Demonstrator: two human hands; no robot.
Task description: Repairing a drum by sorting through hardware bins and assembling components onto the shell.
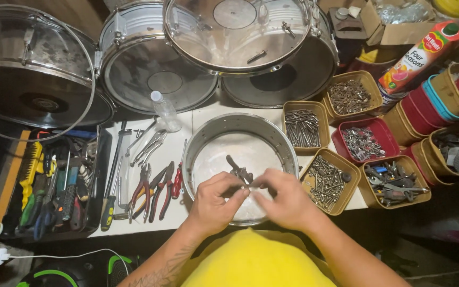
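Here, a person in a yellow shirt [256,266] stands at a white table [208,114]. Both hands are over a shiny metal ring, a drum shell [208,139], which lies flat on the table.

The left hand [214,204] and the right hand [288,203] meet in the middle. The fingers of both hands are pinched shut on a small dark metal part [240,172]. The part sits just above the white middle of the shell. I cannot tell just what the part is, because the fingers hide some of it.

Red pliers [158,188] lie in a row just left of the shell. A clear bottle [166,111] stands behind them. A black tray of tools [54,180] is farther left. On the right are little tubs of screws [325,180] and bolts [302,127]. Big drums [158,61] rest at the back.

What could go wrong? I think the part is small and may be slippery. If the fingers loosen, it could drop into the shell and roll away. It could even bounce into a tub of screws, and then it would be hard to find. A quick elbow might knock the bottle over too. The shell edge looks thin, so a wrist pressed on it might hurt.
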